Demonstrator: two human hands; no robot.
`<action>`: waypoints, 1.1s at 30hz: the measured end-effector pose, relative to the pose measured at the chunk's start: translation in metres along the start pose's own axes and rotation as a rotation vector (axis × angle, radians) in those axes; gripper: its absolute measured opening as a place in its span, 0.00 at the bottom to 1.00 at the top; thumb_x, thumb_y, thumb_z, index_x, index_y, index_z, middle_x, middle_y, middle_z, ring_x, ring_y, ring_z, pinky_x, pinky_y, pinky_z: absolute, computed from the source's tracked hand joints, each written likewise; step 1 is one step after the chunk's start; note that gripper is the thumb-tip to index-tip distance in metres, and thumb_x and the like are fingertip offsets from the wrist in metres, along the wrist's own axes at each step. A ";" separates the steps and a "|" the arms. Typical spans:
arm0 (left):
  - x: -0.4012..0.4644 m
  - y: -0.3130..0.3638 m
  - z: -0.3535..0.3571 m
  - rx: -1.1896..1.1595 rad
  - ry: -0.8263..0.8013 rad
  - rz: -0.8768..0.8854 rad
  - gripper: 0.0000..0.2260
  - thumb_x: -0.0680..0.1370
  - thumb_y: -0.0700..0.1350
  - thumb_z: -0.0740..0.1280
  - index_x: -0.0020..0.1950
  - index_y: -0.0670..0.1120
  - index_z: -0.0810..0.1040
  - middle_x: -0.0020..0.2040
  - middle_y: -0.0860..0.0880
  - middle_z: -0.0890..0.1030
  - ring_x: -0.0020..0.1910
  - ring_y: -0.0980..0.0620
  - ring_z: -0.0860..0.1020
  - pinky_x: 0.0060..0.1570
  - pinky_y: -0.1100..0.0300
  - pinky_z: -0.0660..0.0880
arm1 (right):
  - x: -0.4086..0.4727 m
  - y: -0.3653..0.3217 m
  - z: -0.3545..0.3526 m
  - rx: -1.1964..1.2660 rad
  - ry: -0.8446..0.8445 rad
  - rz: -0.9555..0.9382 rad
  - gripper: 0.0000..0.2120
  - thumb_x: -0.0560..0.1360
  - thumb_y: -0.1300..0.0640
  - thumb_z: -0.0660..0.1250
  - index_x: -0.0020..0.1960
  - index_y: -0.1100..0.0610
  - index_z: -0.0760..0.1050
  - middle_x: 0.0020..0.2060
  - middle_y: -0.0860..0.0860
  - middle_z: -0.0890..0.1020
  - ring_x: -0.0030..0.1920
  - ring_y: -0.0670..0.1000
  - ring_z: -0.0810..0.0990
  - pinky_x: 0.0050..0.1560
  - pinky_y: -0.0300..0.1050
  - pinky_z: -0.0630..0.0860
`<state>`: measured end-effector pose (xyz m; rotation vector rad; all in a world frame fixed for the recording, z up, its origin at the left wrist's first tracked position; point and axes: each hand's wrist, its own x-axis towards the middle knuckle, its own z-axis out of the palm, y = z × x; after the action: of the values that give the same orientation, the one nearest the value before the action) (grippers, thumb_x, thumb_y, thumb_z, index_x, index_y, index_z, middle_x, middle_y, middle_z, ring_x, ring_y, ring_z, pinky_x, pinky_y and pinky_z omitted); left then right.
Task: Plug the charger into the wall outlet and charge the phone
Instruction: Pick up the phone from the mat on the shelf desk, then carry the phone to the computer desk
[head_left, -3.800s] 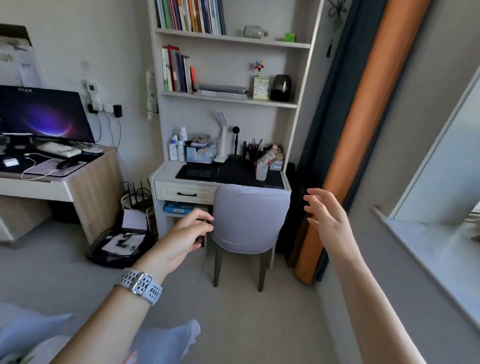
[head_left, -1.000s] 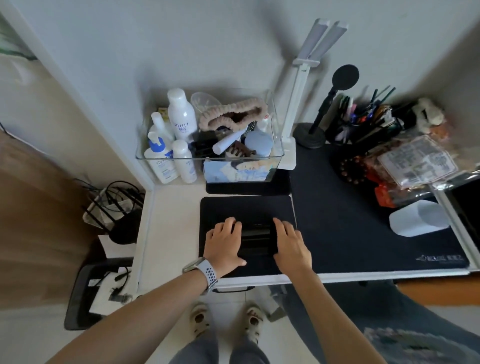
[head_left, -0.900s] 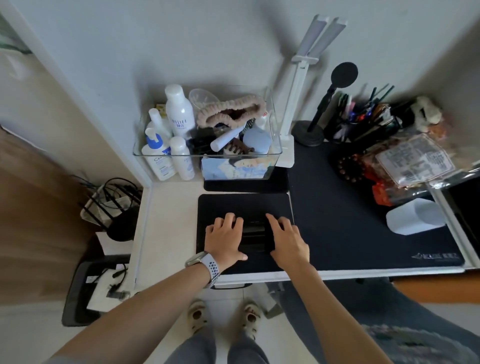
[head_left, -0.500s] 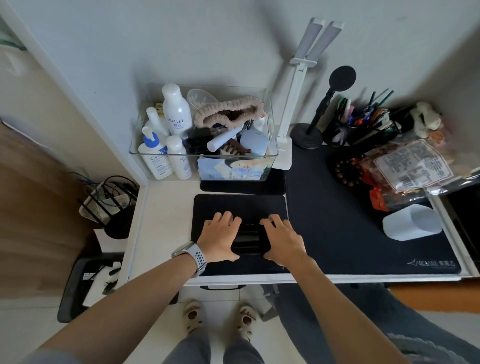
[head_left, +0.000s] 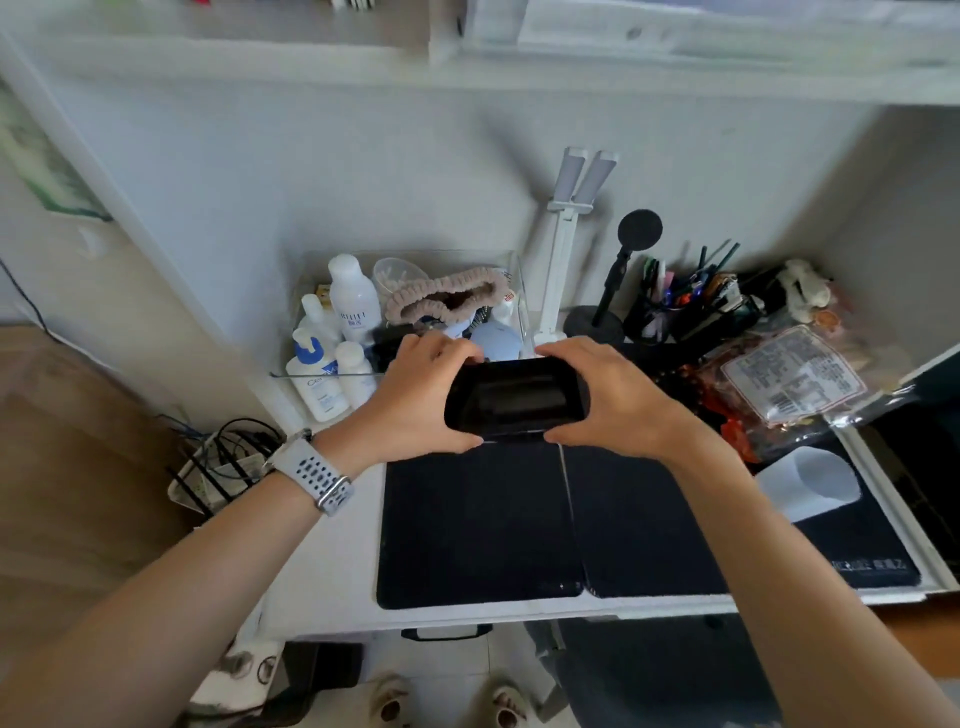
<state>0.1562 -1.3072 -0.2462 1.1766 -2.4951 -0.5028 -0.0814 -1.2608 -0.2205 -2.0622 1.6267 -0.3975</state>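
Observation:
A black phone (head_left: 514, 399) is held sideways in the air above the white desk (head_left: 332, 561), screen up and dark. My left hand (head_left: 415, 400) grips its left end and my right hand (head_left: 613, 400) grips its right end, fingers curled over the far edge and thumbs on the near edge. Below the phone lies a black pad (head_left: 475, 525) on the desk. No charger or wall outlet shows in this view.
A clear box (head_left: 322, 371) of bottles and a headband stands behind the phone. A white lamp (head_left: 563, 244), a small microphone stand (head_left: 618, 280), a pen cup (head_left: 675, 312), snack bags (head_left: 789, 379) and a white cup (head_left: 810, 483) crowd the right. Cables and a router (head_left: 218, 467) sit at the left of the desk.
Both hands lifted the phone off the black pad and raised it toward the clear box. My view tilted up a little, showing the shelf above.

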 end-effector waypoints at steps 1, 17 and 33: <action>0.000 0.007 -0.012 0.061 0.100 0.034 0.33 0.60 0.55 0.77 0.62 0.48 0.71 0.57 0.47 0.71 0.57 0.47 0.66 0.55 0.48 0.69 | -0.002 -0.007 -0.010 -0.034 0.079 -0.047 0.41 0.62 0.52 0.79 0.71 0.53 0.66 0.63 0.49 0.72 0.61 0.51 0.69 0.60 0.41 0.64; -0.027 0.024 -0.042 0.185 0.339 0.000 0.35 0.61 0.53 0.76 0.66 0.51 0.69 0.58 0.47 0.70 0.56 0.48 0.67 0.51 0.54 0.70 | 0.003 -0.043 -0.041 -0.090 0.172 -0.261 0.40 0.61 0.52 0.79 0.70 0.50 0.68 0.62 0.43 0.71 0.63 0.48 0.67 0.62 0.54 0.72; -0.045 0.032 -0.018 -0.898 0.048 -0.221 0.33 0.64 0.40 0.77 0.62 0.58 0.67 0.59 0.50 0.75 0.62 0.53 0.74 0.62 0.59 0.71 | 0.022 -0.102 -0.050 0.150 -0.060 -0.394 0.39 0.64 0.51 0.78 0.71 0.48 0.65 0.58 0.36 0.70 0.62 0.38 0.68 0.61 0.26 0.64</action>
<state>0.1698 -1.2565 -0.2230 1.0326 -1.7267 -1.4286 -0.0168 -1.2733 -0.1250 -2.2503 1.1149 -0.5653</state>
